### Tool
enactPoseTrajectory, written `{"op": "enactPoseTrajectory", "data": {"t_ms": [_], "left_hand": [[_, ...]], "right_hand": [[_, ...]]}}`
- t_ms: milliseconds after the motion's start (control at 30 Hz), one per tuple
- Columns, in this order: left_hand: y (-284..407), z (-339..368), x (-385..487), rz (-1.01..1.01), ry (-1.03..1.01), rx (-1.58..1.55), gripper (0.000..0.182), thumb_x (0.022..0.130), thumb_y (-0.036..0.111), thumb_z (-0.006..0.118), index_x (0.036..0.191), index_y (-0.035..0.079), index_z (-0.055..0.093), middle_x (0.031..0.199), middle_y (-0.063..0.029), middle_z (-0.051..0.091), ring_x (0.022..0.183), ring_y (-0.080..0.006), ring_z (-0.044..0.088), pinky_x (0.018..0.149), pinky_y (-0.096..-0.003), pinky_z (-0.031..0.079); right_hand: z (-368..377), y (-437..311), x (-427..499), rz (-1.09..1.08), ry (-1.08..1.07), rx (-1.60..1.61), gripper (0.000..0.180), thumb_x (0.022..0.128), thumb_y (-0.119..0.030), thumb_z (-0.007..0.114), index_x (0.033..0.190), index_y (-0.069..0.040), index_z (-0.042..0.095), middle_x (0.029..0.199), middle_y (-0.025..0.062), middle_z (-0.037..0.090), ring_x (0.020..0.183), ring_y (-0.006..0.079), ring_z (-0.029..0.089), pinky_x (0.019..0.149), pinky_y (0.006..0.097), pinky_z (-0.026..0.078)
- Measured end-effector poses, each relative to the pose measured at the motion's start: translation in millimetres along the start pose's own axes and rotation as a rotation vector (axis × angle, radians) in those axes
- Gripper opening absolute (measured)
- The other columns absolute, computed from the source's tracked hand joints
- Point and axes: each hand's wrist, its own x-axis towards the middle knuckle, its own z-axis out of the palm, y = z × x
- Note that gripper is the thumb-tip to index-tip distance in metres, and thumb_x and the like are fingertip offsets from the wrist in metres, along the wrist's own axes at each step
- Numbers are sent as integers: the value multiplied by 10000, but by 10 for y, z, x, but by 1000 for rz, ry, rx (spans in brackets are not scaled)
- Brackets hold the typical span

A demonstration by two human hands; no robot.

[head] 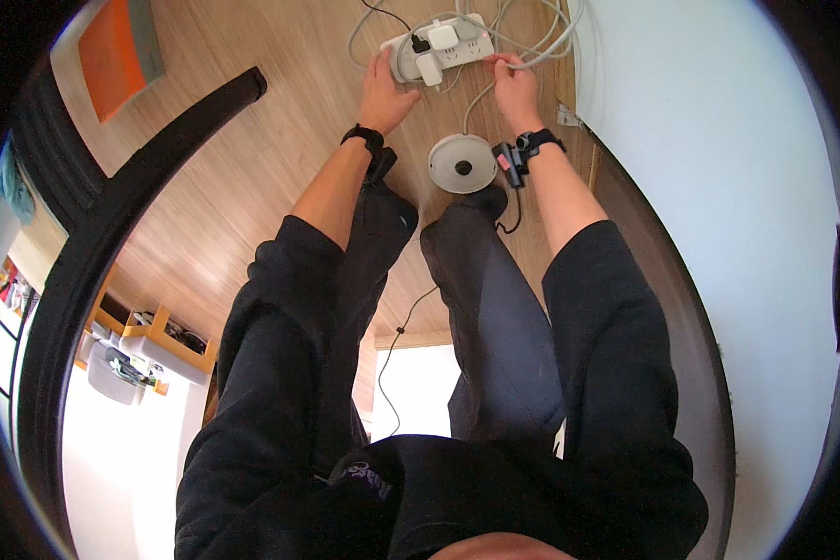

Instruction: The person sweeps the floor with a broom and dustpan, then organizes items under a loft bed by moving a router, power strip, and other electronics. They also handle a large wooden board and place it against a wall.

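Observation:
A white power strip (473,53) lies on the wood floor in front of me, with a black plug (420,45), a white square adapter (444,37) and a white oblong adapter (429,70) in it. My left hand (386,99) grips its left end, thumb spread along the near side. By the right end, my right hand (516,92) pinches a grey cable (547,51); its fingertips are close to the strip's corner. Between my forearms sits a round white kettle power base (455,173) with a black centre connector. The base's cord runs up towards my right hand.
Loose cable loops lie beyond the strip. A pale wall (714,154) with a dark skirting (661,280) bounds the right. To the left curves a black frame bar (175,133). A thin black cord (400,329) passes between my legs. Black straps carry devices on both wrists.

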Motion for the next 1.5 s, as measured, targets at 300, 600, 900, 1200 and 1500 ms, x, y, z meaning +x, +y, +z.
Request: {"op": "enactPoseTrajectory", "data": {"t_ms": [300, 600, 900, 1200, 1500], "left_hand": [[-412, 31, 14, 14, -273, -12, 968, 717, 221, 857, 1543, 27, 392, 1409, -262, 566, 1308, -443, 516, 1119, -488, 444], [-76, 576, -254, -290, -666, -489, 931, 758, 134, 806, 1560, -18, 360, 1401, -277, 604, 1332, -356, 583, 1118, -438, 457], [229, 898, -329, -546, -548, -1087, 714, 869, -5, 640, 1555, 59, 449, 1373, -94, 636, 1119, -208, 626, 972, -336, 490], [448, -468, -1419, -332, -163, -321, 292, 919, 240, 745, 1092, 5, 744, 892, -147, 758, 750, -272, 728, 722, -389, 575], [627, -3956, -3071, -552, 327, 42, 445, 903, 451, 742, 806, 18, 713, 722, -166, 699, 674, -308, 672, 654, -456, 512]], "right_hand": [[-353, -626, -325, 194, -93, -749, 441, 1021, -345, 477, 1026, 4, 747, 1030, 286, 725, 979, 499, 684, 864, 557, 536], [-788, -7, -1421, 269, 251, -137, 615, 1017, -58, 526, 1577, -30, 274, 1329, 176, 649, 1001, 267, 699, 900, 390, 545], [-1174, 230, -2111, 409, -69, 40, 401, 1039, -117, 538, 1426, -12, 532, 1205, 108, 737, 916, 164, 701, 810, 303, 546], [-1720, 290, -3271, 386, 12, 6, 298, 1067, -292, 598, 1095, -33, 742, 977, 76, 752, 824, 99, 672, 641, 254, 495], [-2873, -712, -4440, 408, 53, 99, 201, 1062, -118, 570, 1205, -6, 656, 1042, 87, 771, 825, 131, 685, 723, 276, 551]]}}
